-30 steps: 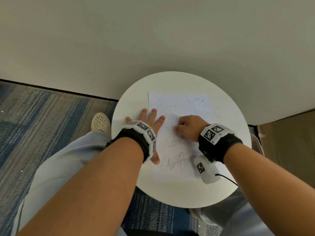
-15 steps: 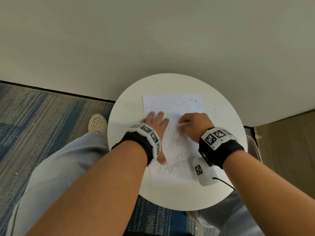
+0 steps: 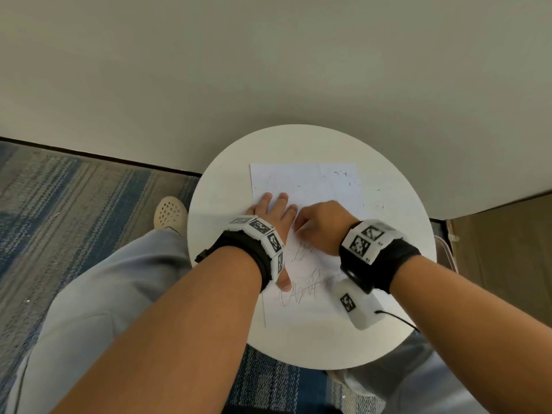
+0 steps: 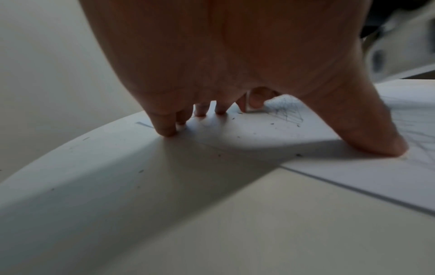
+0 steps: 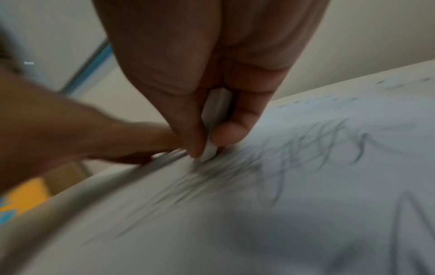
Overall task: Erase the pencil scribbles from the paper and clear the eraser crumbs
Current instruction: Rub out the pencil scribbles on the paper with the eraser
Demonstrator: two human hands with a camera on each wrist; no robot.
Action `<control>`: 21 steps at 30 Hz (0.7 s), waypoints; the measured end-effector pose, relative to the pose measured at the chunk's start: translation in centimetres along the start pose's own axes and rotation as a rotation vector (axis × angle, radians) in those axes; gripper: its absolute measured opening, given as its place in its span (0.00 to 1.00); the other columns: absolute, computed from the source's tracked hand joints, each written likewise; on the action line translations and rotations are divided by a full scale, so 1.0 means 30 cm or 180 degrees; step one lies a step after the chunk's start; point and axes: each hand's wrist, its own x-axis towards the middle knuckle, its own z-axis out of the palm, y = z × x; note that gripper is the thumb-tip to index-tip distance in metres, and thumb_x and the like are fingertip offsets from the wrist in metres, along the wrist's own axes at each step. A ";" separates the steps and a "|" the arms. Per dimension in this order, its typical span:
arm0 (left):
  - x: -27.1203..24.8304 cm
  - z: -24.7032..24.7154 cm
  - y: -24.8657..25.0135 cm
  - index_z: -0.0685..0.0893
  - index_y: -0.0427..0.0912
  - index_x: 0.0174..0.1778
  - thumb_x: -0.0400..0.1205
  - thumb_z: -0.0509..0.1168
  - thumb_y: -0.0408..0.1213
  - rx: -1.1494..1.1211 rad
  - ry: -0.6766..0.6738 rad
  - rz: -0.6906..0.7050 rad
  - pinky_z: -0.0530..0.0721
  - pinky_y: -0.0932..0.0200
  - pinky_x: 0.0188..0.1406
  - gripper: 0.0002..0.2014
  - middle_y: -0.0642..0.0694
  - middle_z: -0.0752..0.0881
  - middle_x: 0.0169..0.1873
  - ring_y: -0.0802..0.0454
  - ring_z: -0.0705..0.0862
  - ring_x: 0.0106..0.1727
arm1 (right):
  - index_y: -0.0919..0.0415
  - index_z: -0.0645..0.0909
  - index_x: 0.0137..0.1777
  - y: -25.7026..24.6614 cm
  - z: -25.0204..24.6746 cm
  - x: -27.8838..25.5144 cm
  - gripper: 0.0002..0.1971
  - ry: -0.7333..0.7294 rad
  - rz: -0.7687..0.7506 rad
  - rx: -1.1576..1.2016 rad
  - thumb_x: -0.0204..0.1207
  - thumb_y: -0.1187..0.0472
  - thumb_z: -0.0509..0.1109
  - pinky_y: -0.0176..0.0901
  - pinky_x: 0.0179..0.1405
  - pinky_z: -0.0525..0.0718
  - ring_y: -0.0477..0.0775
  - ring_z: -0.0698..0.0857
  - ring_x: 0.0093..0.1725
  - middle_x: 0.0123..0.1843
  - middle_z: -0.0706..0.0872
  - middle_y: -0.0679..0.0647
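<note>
A white sheet of paper (image 3: 304,183) lies on the round white table (image 3: 397,234). Pencil scribbles (image 3: 301,289) cover its near half, and dark eraser crumbs (image 3: 352,183) dot its far half. My left hand (image 3: 273,212) lies flat with spread straight fingers on the sheet's left edge, thumb (image 4: 376,141) pressed down beside the scribbles. My right hand (image 3: 321,224) pinches a thin white eraser (image 5: 213,130) between thumb and fingers, its tip pressed on the scribbles (image 5: 235,167). The eraser (image 4: 250,106) also shows past my left palm.
The table stands against a pale wall (image 3: 268,70). A striped blue-grey carpet (image 3: 74,204) lies to the left, with my shoe (image 3: 170,213) and trouser leg (image 3: 113,294) beside the table. A white sensor box (image 3: 355,306) with a cable hangs under my right wrist.
My right hand with the eraser has slid left across the paper toward my left hand's fingers. My left hand stays pressed on the sheet.
</note>
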 end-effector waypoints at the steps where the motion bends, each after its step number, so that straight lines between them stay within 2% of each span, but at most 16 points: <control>1: 0.000 0.003 0.000 0.35 0.44 0.83 0.58 0.78 0.67 0.0035 0.0011 0.0002 0.45 0.41 0.82 0.72 0.43 0.34 0.83 0.36 0.34 0.83 | 0.56 0.85 0.54 0.010 -0.018 0.011 0.11 0.0084 0.0168 0.0078 0.76 0.62 0.64 0.37 0.47 0.77 0.54 0.83 0.55 0.55 0.87 0.54; 3: 0.002 0.009 0.000 0.35 0.44 0.84 0.57 0.78 0.68 0.0066 0.0037 -0.0005 0.44 0.41 0.81 0.73 0.43 0.34 0.83 0.37 0.34 0.83 | 0.55 0.85 0.55 0.019 -0.038 0.019 0.12 0.0305 0.0388 0.0152 0.75 0.63 0.64 0.37 0.46 0.76 0.53 0.83 0.53 0.56 0.86 0.53; 5: 0.001 0.005 0.000 0.35 0.44 0.84 0.57 0.78 0.67 0.0026 0.0010 -0.0020 0.44 0.41 0.81 0.72 0.43 0.34 0.83 0.37 0.34 0.83 | 0.56 0.85 0.56 0.002 -0.018 0.011 0.13 0.0016 0.0160 0.0103 0.76 0.63 0.63 0.37 0.48 0.76 0.54 0.83 0.55 0.56 0.87 0.54; 7: 0.002 0.002 -0.001 0.35 0.44 0.84 0.58 0.78 0.67 0.0006 0.0000 -0.0027 0.44 0.41 0.81 0.72 0.43 0.33 0.83 0.37 0.34 0.83 | 0.56 0.85 0.56 -0.004 -0.007 0.002 0.12 -0.0036 -0.0028 -0.0012 0.77 0.62 0.63 0.36 0.48 0.76 0.54 0.83 0.55 0.55 0.87 0.54; 10: 0.001 0.009 -0.001 0.35 0.44 0.83 0.57 0.77 0.68 0.0063 0.0040 -0.0008 0.44 0.40 0.81 0.73 0.43 0.34 0.83 0.37 0.33 0.83 | 0.55 0.85 0.53 0.038 -0.050 0.035 0.11 0.0276 0.0417 0.0110 0.74 0.62 0.65 0.37 0.45 0.77 0.52 0.82 0.49 0.54 0.86 0.53; 12: -0.002 0.004 -0.002 0.35 0.44 0.83 0.58 0.78 0.68 0.0043 0.0009 -0.0015 0.44 0.40 0.81 0.72 0.43 0.34 0.83 0.37 0.34 0.83 | 0.56 0.84 0.54 0.024 -0.030 0.022 0.11 0.0065 0.0244 -0.0010 0.75 0.63 0.64 0.39 0.45 0.76 0.53 0.82 0.50 0.54 0.85 0.54; 14: -0.004 -0.002 0.000 0.35 0.44 0.83 0.58 0.78 0.67 0.0025 -0.0012 -0.0013 0.45 0.40 0.82 0.72 0.43 0.34 0.83 0.37 0.34 0.83 | 0.58 0.84 0.54 0.010 0.006 0.000 0.11 -0.0177 -0.0161 -0.0222 0.76 0.63 0.62 0.39 0.46 0.76 0.55 0.83 0.53 0.53 0.86 0.55; 15: -0.004 -0.002 0.001 0.35 0.44 0.83 0.59 0.78 0.67 0.0026 -0.0008 -0.0006 0.45 0.40 0.82 0.72 0.43 0.34 0.83 0.37 0.34 0.83 | 0.58 0.84 0.54 0.012 0.000 -0.004 0.11 -0.0149 -0.0154 -0.0266 0.76 0.63 0.63 0.38 0.46 0.76 0.55 0.83 0.53 0.54 0.86 0.55; 18: -0.006 0.003 0.000 0.34 0.43 0.83 0.58 0.78 0.67 0.0032 0.0026 -0.0006 0.44 0.40 0.81 0.72 0.43 0.33 0.83 0.37 0.33 0.83 | 0.56 0.84 0.54 0.045 -0.043 0.022 0.11 0.0188 0.0256 -0.0136 0.75 0.63 0.64 0.34 0.42 0.75 0.52 0.80 0.50 0.55 0.85 0.54; 21: -0.006 -0.003 0.001 0.34 0.44 0.83 0.59 0.78 0.67 -0.0001 -0.0049 -0.0013 0.45 0.40 0.82 0.72 0.43 0.33 0.83 0.37 0.33 0.83 | 0.58 0.83 0.55 0.022 -0.003 -0.001 0.12 -0.0215 -0.0093 -0.0260 0.76 0.63 0.62 0.37 0.46 0.75 0.54 0.83 0.53 0.54 0.86 0.55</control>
